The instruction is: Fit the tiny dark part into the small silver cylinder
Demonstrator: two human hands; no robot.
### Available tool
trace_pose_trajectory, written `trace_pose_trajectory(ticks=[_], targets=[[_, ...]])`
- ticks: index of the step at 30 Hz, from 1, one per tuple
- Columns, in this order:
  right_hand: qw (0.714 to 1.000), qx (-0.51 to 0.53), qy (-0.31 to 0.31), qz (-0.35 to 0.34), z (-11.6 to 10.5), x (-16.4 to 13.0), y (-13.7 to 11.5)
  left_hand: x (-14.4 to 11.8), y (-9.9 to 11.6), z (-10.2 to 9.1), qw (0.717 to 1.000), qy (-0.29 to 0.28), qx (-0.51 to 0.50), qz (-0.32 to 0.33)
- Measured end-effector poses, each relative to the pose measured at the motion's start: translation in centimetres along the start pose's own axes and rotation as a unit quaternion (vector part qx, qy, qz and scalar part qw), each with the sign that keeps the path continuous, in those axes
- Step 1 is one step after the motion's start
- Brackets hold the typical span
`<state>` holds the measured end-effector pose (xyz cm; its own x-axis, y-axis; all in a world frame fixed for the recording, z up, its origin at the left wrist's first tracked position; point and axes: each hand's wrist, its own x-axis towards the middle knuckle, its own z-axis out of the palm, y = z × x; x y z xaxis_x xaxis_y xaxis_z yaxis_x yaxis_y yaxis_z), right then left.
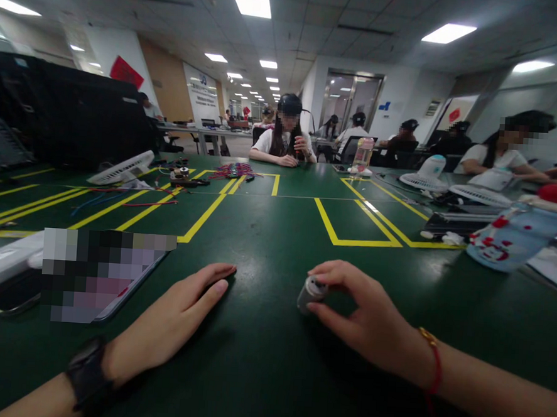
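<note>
My right hand (366, 314) pinches a small silver motor-like cylinder (307, 297) between thumb and fingers. The cylinder stands slightly tilted at the green table top, with dark marks on its upper end. Whether its lower end touches the table, I cannot tell. My left hand (177, 315) lies on the table to the left of the cylinder, apart from it. Its fingers are stretched out and nothing shows in them. Closest to this hand is a phone-like slab (113, 280), largely blurred out by pixel blocks.
Yellow tape lines (368, 243) mark the green table (268, 227). A white fan (123, 169) and wires (233, 170) lie at the back left. On the right stand a light-blue decorated container (507, 238) and more fans (426, 175). A person (285, 140) sits opposite.
</note>
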<state>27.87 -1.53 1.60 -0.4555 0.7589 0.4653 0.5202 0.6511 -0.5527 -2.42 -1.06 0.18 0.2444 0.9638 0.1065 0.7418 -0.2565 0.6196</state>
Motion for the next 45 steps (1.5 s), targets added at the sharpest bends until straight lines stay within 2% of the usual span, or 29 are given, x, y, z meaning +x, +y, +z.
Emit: trace_pose_trajectory(ticks=[3, 6, 10, 12, 14, 17, 20, 24, 27, 29, 31, 34, 37, 39, 41, 43, 44, 45], targets=[[0.999, 0.027, -0.030, 0.033, 1.7, 0.3, 0.0, 0.3, 0.8, 0.3, 0.999, 0.011, 0.050, 0.019], [0.994, 0.079, -0.015, 0.070, 2.4, -0.1, 0.9, 0.7, 3.4, 1.3, 0.994, 0.041, 0.071, 0.071], [0.986, 0.144, 0.001, 0.083, 2.9, -0.4, 1.5, 1.9, 8.2, 3.1, 0.983, 0.023, 0.010, 0.184], [0.984, 0.156, -0.005, 0.087, 2.8, -0.3, 1.3, 2.7, 9.8, 3.6, 0.980, 0.021, -0.022, 0.197], [0.985, 0.148, -0.017, 0.089, 2.4, -0.1, 1.1, 3.3, 10.4, 3.6, 0.981, 0.036, -0.053, 0.184], [0.990, 0.106, -0.031, 0.085, 1.7, -0.1, 1.0, 3.5, 9.5, 3.3, 0.985, 0.047, -0.074, 0.148], [0.995, 0.066, -0.030, 0.072, 1.4, -0.3, 1.0, 3.2, 7.9, 3.6, 0.990, 0.024, -0.050, 0.126], [0.998, 0.031, -0.021, 0.046, 1.4, -0.6, 0.9, 3.1, 6.4, 5.0, 0.989, -0.029, 0.020, 0.140], [1.000, -0.017, 0.014, 0.022, 0.2, -0.8, 1.4, 3.1, 5.9, 5.0, 0.989, -0.035, 0.010, 0.145], [0.995, -0.075, 0.056, 0.035, -2.0, -1.5, 2.5, 2.9, 5.5, 4.1, 0.990, -0.030, -0.011, 0.136], [0.979, -0.155, 0.108, 0.078, -5.1, -2.8, 4.4, 2.4, 4.6, 2.8, 0.992, -0.024, -0.017, 0.121], [0.924, -0.292, 0.170, 0.177, -10.6, -6.3, 8.5, 1.7, 2.5, 0.8, 0.997, -0.029, -0.009, 0.076], [0.863, -0.374, 0.161, 0.298, -15.3, -10.1, 12.3, 1.2, 0.7, -0.1, 0.999, -0.032, -0.014, 0.020], [0.853, -0.387, 0.128, 0.327, -16.9, -11.8, 13.9, 1.0, 0.1, -0.1, 0.999, -0.031, -0.017, 0.003], [0.843, -0.434, 0.130, 0.290, -16.9, -12.0, 14.0, 1.1, -0.2, 0.3, 0.999, -0.030, -0.013, 0.001], [0.822, -0.501, 0.170, 0.212, -15.3, -10.6, 12.5, 1.1, -0.3, 0.7, 1.000, -0.028, -0.006, 0.005], [0.824, -0.511, 0.182, 0.165, -14.0, -9.5, 11.2, 1.1, -0.3, 0.9, 1.000, -0.025, -0.001, 0.011], [0.843, -0.495, 0.172, 0.119, -12.3, -8.1, 9.6, 1.1, -0.4, 1.0, 1.000, -0.020, 0.003, 0.018]])
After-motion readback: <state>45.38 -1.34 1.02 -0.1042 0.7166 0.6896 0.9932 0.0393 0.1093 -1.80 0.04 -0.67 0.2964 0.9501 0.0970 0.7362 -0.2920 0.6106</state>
